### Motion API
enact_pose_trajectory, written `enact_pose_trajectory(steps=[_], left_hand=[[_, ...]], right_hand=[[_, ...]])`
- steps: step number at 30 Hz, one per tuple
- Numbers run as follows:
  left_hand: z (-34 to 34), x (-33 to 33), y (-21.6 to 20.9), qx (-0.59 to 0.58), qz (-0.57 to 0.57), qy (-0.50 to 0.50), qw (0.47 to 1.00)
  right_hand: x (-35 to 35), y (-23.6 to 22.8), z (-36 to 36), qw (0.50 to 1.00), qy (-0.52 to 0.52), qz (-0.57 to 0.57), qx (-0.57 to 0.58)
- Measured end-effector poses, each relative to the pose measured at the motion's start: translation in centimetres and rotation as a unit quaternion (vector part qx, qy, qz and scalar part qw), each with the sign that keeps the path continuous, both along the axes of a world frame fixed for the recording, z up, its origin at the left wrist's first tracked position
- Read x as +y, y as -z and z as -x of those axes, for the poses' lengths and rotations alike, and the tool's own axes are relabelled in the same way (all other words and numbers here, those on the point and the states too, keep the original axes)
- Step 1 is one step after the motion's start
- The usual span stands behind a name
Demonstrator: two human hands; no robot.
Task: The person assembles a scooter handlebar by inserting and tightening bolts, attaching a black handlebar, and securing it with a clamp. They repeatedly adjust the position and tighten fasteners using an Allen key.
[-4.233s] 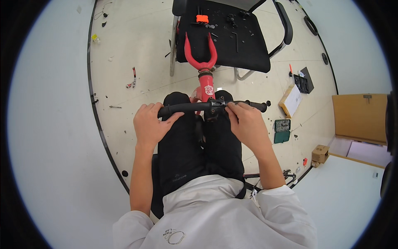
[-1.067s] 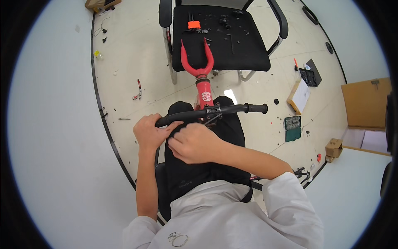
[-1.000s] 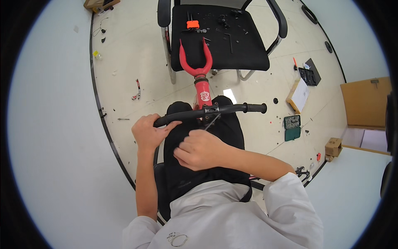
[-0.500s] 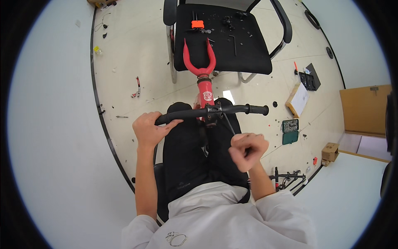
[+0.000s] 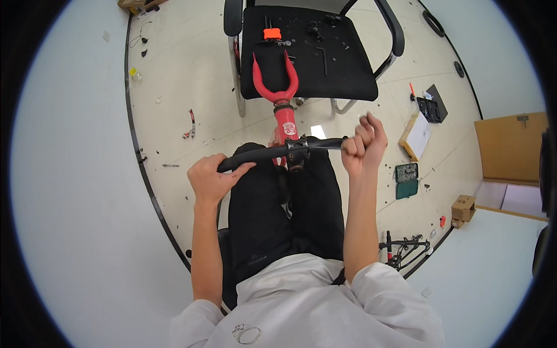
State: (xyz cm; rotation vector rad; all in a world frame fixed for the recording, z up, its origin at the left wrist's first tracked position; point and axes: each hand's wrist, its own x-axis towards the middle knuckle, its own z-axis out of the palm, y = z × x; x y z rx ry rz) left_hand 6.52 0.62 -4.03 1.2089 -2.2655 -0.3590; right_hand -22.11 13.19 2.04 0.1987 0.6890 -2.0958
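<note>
A black handlebar [image 5: 261,155] lies across my thighs, clamped in a black stem [image 5: 298,149] at the head of a red bike frame and fork [image 5: 275,93]. My left hand [image 5: 210,178] is wrapped round the bar's left end, thumb along it. My right hand [image 5: 365,145] is closed beside the bar's right end, partly covering it. From its fingers a slim grey hex key [image 5: 328,143], smeared by motion, runs along the bar to the stem. The fork's prongs point away from me, over the chair's front edge.
Ahead stands a black chair [image 5: 348,78] with small parts, an orange piece [image 5: 272,33] and another hex key [image 5: 323,61] on its seat. At right on the floor lie a green case [image 5: 407,181], a white-topped box [image 5: 416,137] and a black bike part [image 5: 400,249].
My right hand has swung upward and away from me, from below the stem to beside the bar's right end, turning the hex key with it. My left hand stays on the bar.
</note>
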Motion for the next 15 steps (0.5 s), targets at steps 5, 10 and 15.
enact_pose_trajectory(steps=[5,10,15], left_hand=[[0.2,-0.1,0.2,-0.003,-0.016,0.004,1.0],[0.1,-0.2,0.2,0.001,-0.021,0.007,1.0],[-0.4,-0.4,0.0,0.003,-0.028,0.008,1.0]], right_hand=[[-5.5,0.4,2.6,0.983,-0.103,-0.149,0.042],[-11.7,0.2,2.2,0.894,-0.365,-0.226,0.13],[-15.9,-0.9,-4.1,0.717,-0.536,-0.282,0.344]])
